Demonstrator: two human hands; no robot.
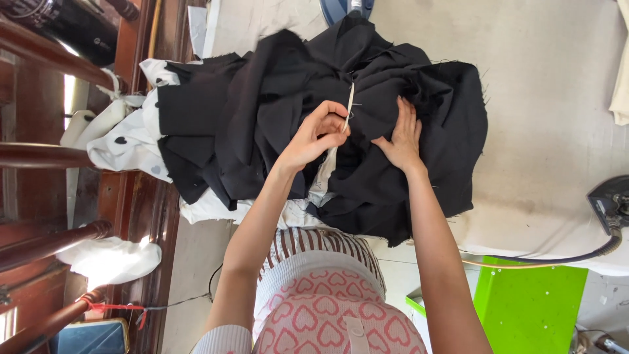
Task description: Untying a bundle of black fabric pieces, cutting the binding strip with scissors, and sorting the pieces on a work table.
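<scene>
From the head camera, looking straight down, a heap of black fabric pieces (275,124) lay piled on a desk (550,131) covered in pale cloth. The person's left hand (318,134) was raised just above the middle of the heap, fingers drawn narrow in a pinch around a thin, pale strip (348,108) that stood nearly upright from the fingertips. The strip's upper end lay against the black cloth, near a fold at the top of the pile; what the strip was made of could not be told.

The right hand (401,137) lay just beside the left, to its right, palm down and fingers spread wide, pressing flat on the black fabric. It held nothing; it only rested on the cloth. The two hands were near each other but not touching, with a dark fold of cloth between them.

Under the black heap, at its left edge, a white fabric with black spots (124,141) showed, hanging over the desk's side toward dark wooden rails (52,157). More white cloth peeked out beneath the pile's near edge, close to the person's body.

At the desk's right edge sat a dark iron (612,203), its cable (557,260) trailing along the near edge. Below it stood a bright green box (531,301).
</scene>
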